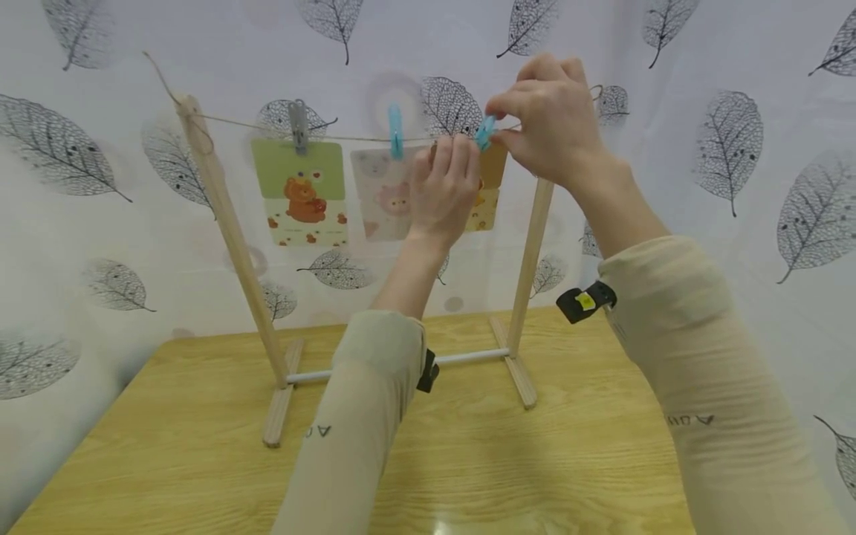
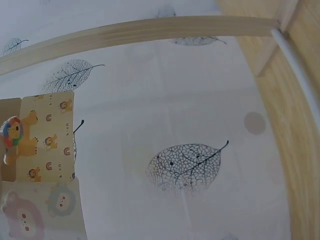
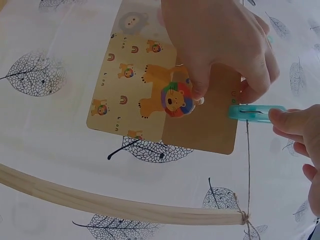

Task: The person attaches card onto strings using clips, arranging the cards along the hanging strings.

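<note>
A brown and yellow lion card (image 3: 200, 125) hangs at the string (image 3: 248, 175), near the right post. My left hand (image 1: 446, 182) holds this card at its upper edge, the thumb on its front in the right wrist view. With thumb and fingertips my right hand (image 1: 551, 122) pinches a blue clothespin (image 3: 255, 113), whose other end sits on the card's top edge at the string. Left of it hang a pale card (image 1: 381, 197) under another blue clothespin (image 1: 396, 132) and a green bear card (image 1: 301, 174) under a grey clothespin (image 1: 298, 126). The left wrist view shows neither hand.
The string runs between a left wooden post (image 1: 230, 238) and a right wooden post (image 1: 533, 260). A white bar (image 1: 471, 357) joins their feet on the wooden table (image 1: 468, 461). A leaf-print curtain (image 1: 669, 148) hangs close behind.
</note>
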A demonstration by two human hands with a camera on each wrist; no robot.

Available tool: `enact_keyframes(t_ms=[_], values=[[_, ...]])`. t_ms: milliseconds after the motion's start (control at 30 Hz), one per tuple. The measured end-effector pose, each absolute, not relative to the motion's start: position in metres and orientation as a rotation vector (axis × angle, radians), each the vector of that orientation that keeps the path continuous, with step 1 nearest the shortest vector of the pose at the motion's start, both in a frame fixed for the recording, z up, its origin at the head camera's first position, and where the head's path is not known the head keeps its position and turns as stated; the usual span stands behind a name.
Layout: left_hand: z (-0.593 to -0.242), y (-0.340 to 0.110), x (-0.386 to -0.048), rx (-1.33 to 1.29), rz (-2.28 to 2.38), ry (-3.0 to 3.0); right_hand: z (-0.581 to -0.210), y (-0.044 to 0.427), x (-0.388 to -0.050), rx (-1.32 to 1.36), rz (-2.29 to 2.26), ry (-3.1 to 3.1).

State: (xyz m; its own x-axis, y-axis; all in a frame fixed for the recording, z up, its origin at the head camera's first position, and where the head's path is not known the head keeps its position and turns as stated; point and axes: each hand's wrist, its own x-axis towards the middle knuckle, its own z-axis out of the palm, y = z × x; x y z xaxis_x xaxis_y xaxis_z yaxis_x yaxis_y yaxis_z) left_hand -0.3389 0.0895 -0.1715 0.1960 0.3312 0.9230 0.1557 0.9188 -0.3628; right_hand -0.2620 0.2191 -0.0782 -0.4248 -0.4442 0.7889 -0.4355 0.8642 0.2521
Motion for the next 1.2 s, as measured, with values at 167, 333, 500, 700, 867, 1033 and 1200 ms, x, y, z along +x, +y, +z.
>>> enact_keyframes(t_ms=[167, 333, 500, 700, 867, 1033, 1200], values=[[-0.1706, 0.0897, -0.3388, -0.411, 0.125, -1.365, -0.0753, 0.2189, -0.2598, 0.638, -0.005, -2.089], [-0.1721, 0.0891, -0.3390, -0.407, 0.142, -1.375, -0.0746, 0.2179, -0.2586, 0.619, -0.007, -2.138], [-0.1744, 0.0883, -0.3393, -0.418, 0.144, -1.368, -0.0762, 0.2175, -0.2602, 0.607, 0.002, -2.169], [-0.1730, 0.0893, -0.3393, -0.430, 0.133, -1.361, -0.0732, 0.2169, -0.2604, 0.603, -0.013, -2.163], [-0.1721, 0.0920, -0.3392, -0.420, 0.115, -1.378, -0.0711, 0.2174, -0.2605, 0.591, -0.004, -2.168], [-0.1726, 0.0937, -0.3388, -0.435, 0.107, -1.403, -0.0719, 0.2197, -0.2614, 0.603, 0.025, -2.161], [-0.1743, 0.0948, -0.3401, -0.446, 0.101, -1.408, -0.0736, 0.2214, -0.2628, 0.616, 0.016, -2.150]])
